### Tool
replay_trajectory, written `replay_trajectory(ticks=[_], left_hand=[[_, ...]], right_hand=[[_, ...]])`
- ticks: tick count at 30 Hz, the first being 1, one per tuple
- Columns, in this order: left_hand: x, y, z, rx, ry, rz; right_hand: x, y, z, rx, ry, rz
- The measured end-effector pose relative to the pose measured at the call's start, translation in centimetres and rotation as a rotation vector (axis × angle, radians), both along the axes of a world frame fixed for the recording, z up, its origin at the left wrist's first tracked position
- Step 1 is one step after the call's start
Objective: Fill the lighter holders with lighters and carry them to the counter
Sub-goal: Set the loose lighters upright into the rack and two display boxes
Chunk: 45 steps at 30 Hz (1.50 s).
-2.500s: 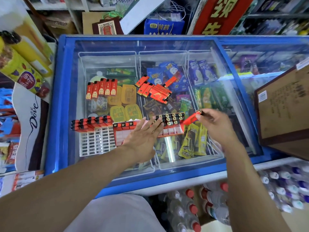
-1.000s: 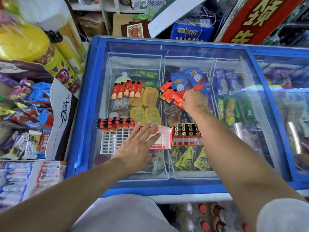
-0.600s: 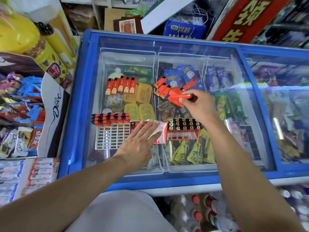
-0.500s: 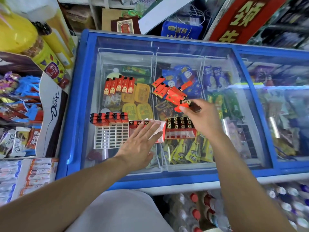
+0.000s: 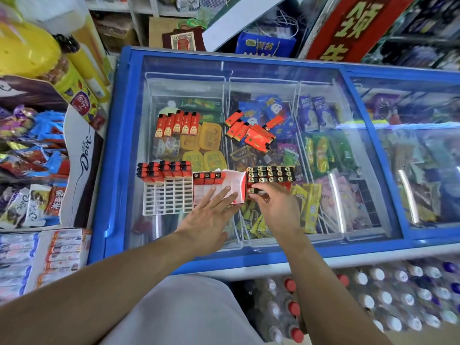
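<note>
The right hand (image 5: 278, 207) has come down from the loose pile, pinching a lighter (image 5: 254, 191) into the holder (image 5: 270, 180); the left hand (image 5: 209, 217) lies flat, fingers spread.

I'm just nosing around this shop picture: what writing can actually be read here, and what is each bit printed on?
"Dove": white carton panel left of the freezer.
Large yellow Chinese characters, cut off by the frame: red sign.
Chinese characters, too blurred to read: blue bag.
Print on the loose lighters, freezer wrappers and left-hand packets: too small or blurred.
</note>
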<state>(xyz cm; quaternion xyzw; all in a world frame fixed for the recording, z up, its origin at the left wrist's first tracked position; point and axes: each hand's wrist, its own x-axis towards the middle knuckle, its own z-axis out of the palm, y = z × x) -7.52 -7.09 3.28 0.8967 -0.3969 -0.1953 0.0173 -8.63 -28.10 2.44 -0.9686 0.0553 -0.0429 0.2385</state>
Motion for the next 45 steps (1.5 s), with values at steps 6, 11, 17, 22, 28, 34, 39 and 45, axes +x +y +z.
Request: replay_trajectory(ticks=[6,11,17,22,28,34,39,45], left_hand=[[-0.2,0.1,-0.1,0.004,-0.027,-0.004],[-0.1,-0.7,0.1,-0.007,-0.034,-0.007],[0.6,-1.6,0.4,-0.029,-0.039,-0.005],[1.1,-2.6,1.1,-0.032,-0.045,-0.013],[1.5,-2.9,0.3,0.037,-0.032,-0.060],[1.5,-2.7,0.3,0.043,0.005,-0.089],[1.0,-2.7,0.7,0.007,0.006,-0.060],[0.7,-1.2,0.8,-0.007,0.055,-0.016]], right_hand=[[-0.1,0.3,-0.9,0.006,-0.037,-0.032],[0.4,0.4,-0.9,0.043,-0.037,-0.088],[0.5,0.0,-1.3,0.131,-0.042,-0.156],[0.2,0.0,-2.1,0.069,0.085,-0.181],[0.2,0.2,0.0,0.125,0.149,-0.207],[6.3,-2.7,4.3,0.221,-0.047,-0.267],[15.9,-4.2,2.4,0.044,0.276,-0.167],[19.4,-4.1,0.5,0.055,0.456,-0.164]])
